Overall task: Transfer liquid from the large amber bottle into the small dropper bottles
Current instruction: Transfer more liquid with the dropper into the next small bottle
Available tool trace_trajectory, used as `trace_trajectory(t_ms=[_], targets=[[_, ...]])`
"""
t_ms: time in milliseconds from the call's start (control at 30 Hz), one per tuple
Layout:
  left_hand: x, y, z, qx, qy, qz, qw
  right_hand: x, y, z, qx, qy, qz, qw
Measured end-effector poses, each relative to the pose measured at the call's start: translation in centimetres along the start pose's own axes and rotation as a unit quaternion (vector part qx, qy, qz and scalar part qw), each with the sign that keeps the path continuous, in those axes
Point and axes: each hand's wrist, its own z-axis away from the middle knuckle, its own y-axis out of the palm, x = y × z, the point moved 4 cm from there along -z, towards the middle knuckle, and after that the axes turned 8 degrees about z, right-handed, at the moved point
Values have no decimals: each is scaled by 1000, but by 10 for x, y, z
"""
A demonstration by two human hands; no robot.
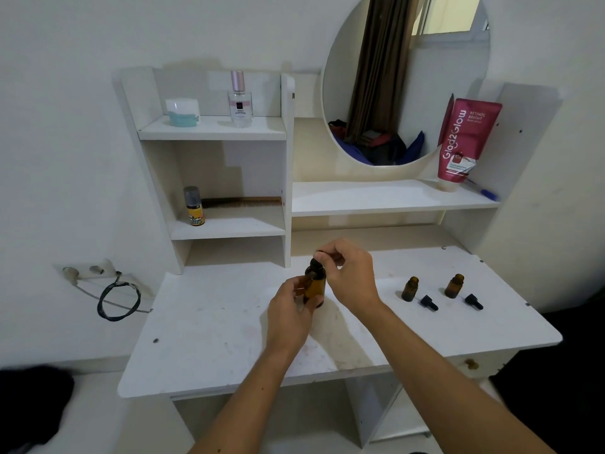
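The large amber bottle (315, 286) stands on the white dressing table (212, 329) near its middle. My left hand (289, 309) grips the bottle's body from the left. My right hand (350, 273) pinches the black dropper top (317, 258) at the bottle's neck from above. To the right stand two small amber dropper bottles, uncapped: one (410, 289) nearer the middle, the other (454, 285) further right. A black dropper cap (429, 303) lies in front of the first, and a second cap (473, 301) lies in front of the other.
A shelf unit at the back left holds a jar (182, 112), a perfume bottle (241, 99), a small yellow bottle (194, 206) and a comb (242, 202). A round mirror (406, 77), a red tube (465, 142) and a blue pen (484, 191) are at the back right. A wall socket with a looped cable (118, 296) is left.
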Motion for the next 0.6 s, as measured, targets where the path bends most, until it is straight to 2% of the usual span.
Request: trace_trajectory(t_ms=[233, 600], targets=[[-1, 2, 2, -13, 6, -21, 1000, 0, -4, 2, 32, 13, 1, 999], [-3, 2, 1, -10, 0, -43, 999, 21, -30, -10, -21, -24, -26, 999]])
